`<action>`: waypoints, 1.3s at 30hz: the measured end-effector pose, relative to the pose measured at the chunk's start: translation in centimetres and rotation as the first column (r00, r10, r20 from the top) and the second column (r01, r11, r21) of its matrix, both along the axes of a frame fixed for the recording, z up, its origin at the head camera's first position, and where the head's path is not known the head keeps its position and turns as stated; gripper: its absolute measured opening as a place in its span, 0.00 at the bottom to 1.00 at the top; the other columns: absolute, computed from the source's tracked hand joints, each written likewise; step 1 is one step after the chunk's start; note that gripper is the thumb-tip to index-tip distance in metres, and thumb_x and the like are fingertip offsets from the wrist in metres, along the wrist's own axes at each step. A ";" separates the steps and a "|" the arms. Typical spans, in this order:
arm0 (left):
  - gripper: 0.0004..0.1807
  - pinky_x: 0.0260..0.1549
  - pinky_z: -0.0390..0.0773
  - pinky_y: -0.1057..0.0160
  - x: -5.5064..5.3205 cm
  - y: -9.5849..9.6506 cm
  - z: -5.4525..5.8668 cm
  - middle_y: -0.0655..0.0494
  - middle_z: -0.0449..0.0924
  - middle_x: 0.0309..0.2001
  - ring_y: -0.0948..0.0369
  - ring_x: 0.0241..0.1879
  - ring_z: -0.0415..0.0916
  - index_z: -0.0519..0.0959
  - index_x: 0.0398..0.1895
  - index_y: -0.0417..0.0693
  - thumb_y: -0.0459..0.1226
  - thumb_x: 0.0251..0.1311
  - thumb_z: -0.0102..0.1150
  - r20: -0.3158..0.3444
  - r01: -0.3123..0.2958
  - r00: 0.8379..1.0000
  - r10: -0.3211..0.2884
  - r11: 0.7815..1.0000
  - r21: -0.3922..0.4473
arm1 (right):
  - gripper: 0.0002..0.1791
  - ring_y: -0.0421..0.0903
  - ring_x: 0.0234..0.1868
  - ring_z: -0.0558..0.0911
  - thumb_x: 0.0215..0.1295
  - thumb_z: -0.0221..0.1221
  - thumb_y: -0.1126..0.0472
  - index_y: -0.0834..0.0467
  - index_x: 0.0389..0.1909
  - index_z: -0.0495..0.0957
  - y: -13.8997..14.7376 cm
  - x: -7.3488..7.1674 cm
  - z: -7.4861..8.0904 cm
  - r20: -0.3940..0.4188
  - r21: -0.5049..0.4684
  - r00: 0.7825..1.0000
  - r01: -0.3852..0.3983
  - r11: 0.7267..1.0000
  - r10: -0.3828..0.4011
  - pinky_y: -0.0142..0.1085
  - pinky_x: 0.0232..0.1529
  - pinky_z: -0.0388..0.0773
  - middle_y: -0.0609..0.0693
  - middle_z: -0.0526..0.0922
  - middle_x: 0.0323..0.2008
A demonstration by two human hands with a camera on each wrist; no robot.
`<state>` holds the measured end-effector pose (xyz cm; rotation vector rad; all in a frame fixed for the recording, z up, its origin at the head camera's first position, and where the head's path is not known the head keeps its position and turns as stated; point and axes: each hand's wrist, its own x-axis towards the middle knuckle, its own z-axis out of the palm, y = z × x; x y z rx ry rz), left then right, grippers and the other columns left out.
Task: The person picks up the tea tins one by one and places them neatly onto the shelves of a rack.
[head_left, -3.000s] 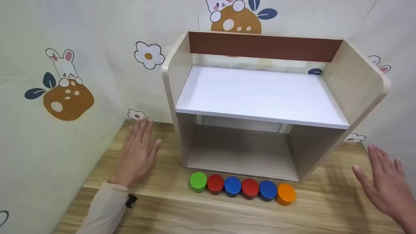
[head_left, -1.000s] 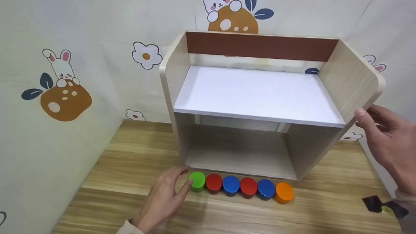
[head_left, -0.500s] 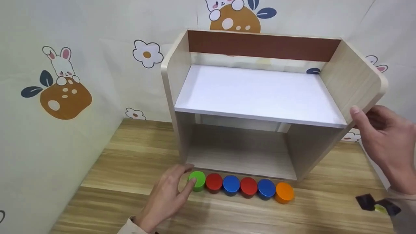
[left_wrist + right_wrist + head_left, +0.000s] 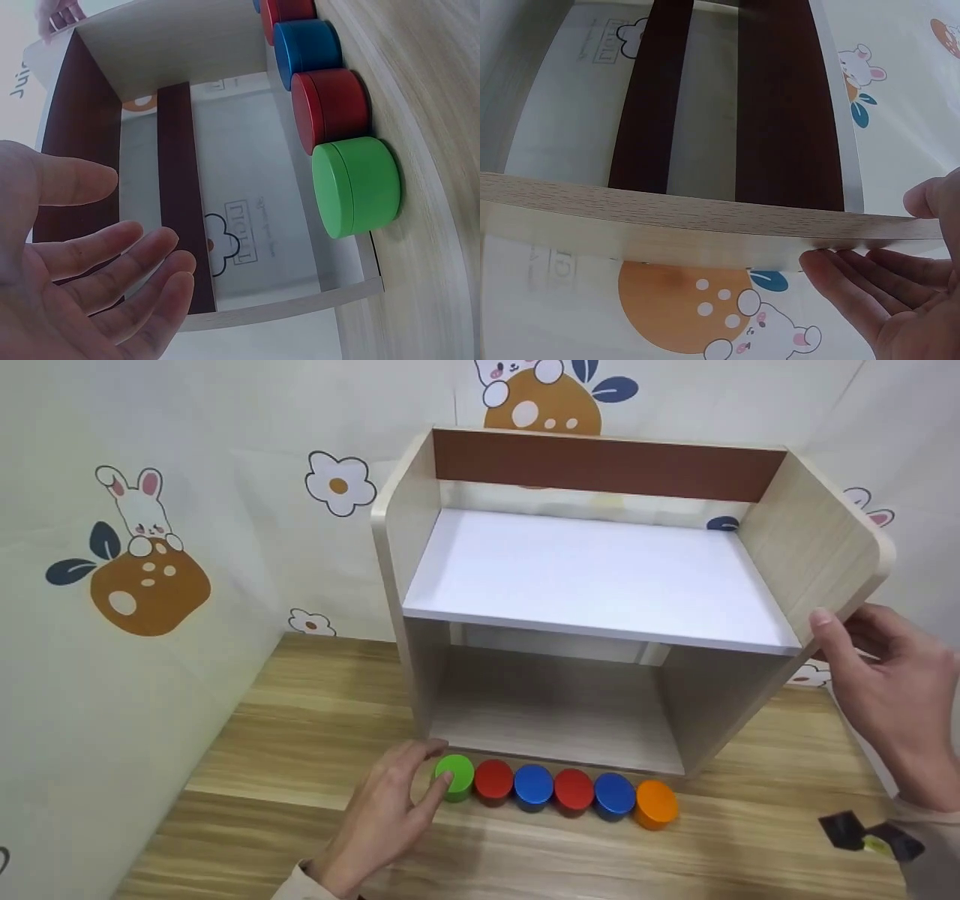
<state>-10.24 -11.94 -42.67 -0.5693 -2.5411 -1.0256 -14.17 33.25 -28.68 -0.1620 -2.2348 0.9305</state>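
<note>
A wooden shelf unit [image 4: 600, 577] with a white middle board stands on the table. My right hand [image 4: 896, 682] pinches the front edge of its right side panel [image 4: 817, 536]. The thumb lies on the inner side, and the fingers [image 4: 855, 292] touch the outer face. Beside a green lidded round tin [image 4: 459, 767], at the left end of a row, is my left hand [image 4: 382, 810]. In the left wrist view its fingers [image 4: 142, 281] are loosely bent and apart from the green tin [image 4: 367, 187], holding nothing.
Right of the green tin stand a red tin [image 4: 494, 782], a blue tin [image 4: 533, 787], another red tin [image 4: 574, 792], another blue tin [image 4: 614, 796] and an orange tin [image 4: 656, 805]. Patterned cloth walls [image 4: 247, 547] enclose the wooden table [image 4: 292, 750] behind and at the sides.
Both hands were spread flat, away from the shelf unit. The left moved down and right beside the green tin; the right came up-left onto the side panel. The last half second shows almost no movement.
</note>
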 end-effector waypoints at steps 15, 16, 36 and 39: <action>0.16 0.50 0.81 0.52 -0.1 0.0 -0.2 0.55 0.84 0.50 0.58 0.51 0.80 0.82 0.53 0.44 0.36 0.63 0.68 0.000 -0.004 1.000 0.004 1.000 0.003 | 0.19 0.26 0.46 0.80 0.68 0.64 0.58 0.61 0.57 0.83 -0.5 0.2 -0.5 -0.031 -0.056 0.999 0.014 0.998 -0.015 0.20 0.46 0.77 0.53 0.86 0.51; 0.16 0.49 0.81 0.52 -0.1 0.0 -0.2 0.55 0.84 0.50 0.58 0.50 0.80 0.82 0.53 0.44 0.36 0.62 0.68 0.002 -0.006 1.000 0.006 1.000 0.003 | 0.20 0.27 0.46 0.80 0.69 0.63 0.57 0.60 0.58 0.82 -0.5 0.2 -0.6 -0.021 -0.051 0.999 0.024 0.998 -0.025 0.22 0.48 0.77 0.55 0.85 0.53; 0.16 0.48 0.81 0.53 -0.4 -0.4 -0.4 0.54 0.84 0.49 0.58 0.49 0.80 0.81 0.53 0.43 0.35 0.63 0.67 0.017 -0.008 1.000 0.008 0.999 0.033 | 0.20 0.26 0.42 0.79 0.68 0.65 0.54 0.60 0.56 0.84 -0.9 0.1 -1.2 -0.058 -0.068 0.995 0.075 0.995 -0.079 0.21 0.47 0.77 0.53 0.86 0.49; 0.16 0.48 0.81 0.53 -0.4 -0.4 -0.4 0.54 0.84 0.49 0.58 0.49 0.80 0.81 0.54 0.43 0.35 0.63 0.67 0.013 -0.009 1.000 0.009 0.999 0.031 | 0.20 0.26 0.41 0.80 0.67 0.66 0.54 0.61 0.55 0.85 -1.0 0.0 -1.1 -0.068 -0.081 0.994 0.082 0.993 -0.088 0.20 0.44 0.77 0.47 0.87 0.46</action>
